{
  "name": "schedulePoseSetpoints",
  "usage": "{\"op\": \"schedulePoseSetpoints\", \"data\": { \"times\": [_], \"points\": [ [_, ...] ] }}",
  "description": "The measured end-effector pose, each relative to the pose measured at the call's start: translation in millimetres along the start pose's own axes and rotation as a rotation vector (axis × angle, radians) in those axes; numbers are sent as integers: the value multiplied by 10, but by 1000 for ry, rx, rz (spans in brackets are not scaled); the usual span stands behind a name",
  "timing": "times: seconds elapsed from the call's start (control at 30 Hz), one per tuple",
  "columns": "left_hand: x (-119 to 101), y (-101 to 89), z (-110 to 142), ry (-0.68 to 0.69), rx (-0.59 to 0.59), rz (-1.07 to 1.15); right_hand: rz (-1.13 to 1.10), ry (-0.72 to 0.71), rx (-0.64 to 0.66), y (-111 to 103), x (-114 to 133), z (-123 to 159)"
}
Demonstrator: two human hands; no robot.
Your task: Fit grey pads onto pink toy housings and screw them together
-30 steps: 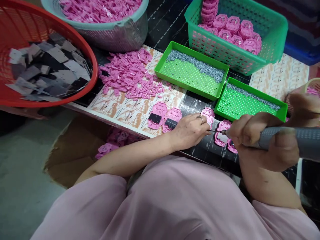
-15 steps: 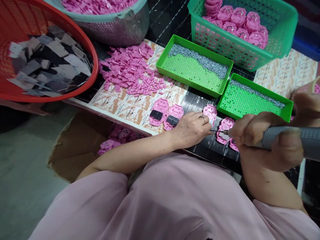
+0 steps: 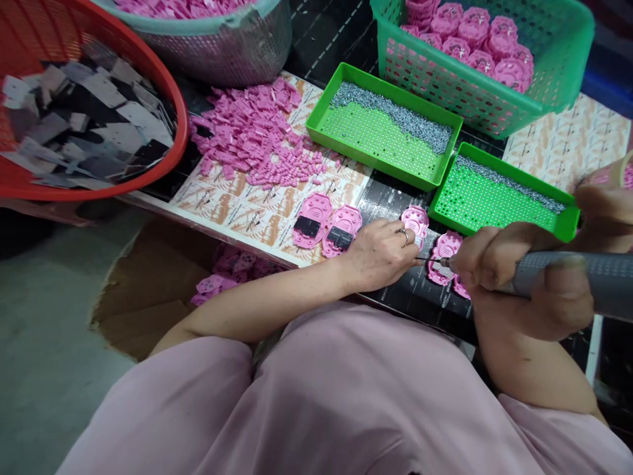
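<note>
My right hand [image 3: 524, 280] is wrapped round a grey electric screwdriver [image 3: 568, 280], whose thin bit points left at a pink plastic shell [image 3: 442, 254] on the black mat. My left hand [image 3: 380, 254], with a ring on one finger, rests curled on the mat with its fingertips pinched at the bit's tip beside another pink shell [image 3: 414, 220]. What the fingers pinch is too small to make out. Two more pink shells [image 3: 326, 231] with dark inserts lie just left of that hand.
Two green trays [image 3: 380, 135] [image 3: 499, 198] of small screws sit behind the hands. A green basket [image 3: 484, 59] holds finished pink pieces. Loose pink parts [image 3: 252, 135], a grey bowl [image 3: 222, 39], a red basket of grey cards [image 3: 79, 112] and a cardboard box [image 3: 163, 290] lie left.
The view has shifted slightly. Both hands stay in the same place at the pink shell, with the screwdriver bit still against it.
</note>
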State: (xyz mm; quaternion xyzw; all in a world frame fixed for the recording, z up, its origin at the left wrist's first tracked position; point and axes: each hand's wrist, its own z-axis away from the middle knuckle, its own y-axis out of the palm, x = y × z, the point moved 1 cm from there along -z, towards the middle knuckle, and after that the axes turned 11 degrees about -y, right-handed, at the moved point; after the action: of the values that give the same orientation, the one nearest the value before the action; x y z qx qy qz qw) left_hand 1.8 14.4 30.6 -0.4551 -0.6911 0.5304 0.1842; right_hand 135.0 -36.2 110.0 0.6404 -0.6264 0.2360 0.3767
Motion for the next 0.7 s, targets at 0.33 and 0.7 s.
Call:
{"op": "schedulePoseSetpoints", "data": {
  "times": [0.33,0.7],
  "points": [
    [11,28,-22,-36,68,20,48,-22,-2,-5,-121,-18],
    [74,84,-65,-103,252,-3,68,-133,-62,-51,-362,-40]
  ]
}}
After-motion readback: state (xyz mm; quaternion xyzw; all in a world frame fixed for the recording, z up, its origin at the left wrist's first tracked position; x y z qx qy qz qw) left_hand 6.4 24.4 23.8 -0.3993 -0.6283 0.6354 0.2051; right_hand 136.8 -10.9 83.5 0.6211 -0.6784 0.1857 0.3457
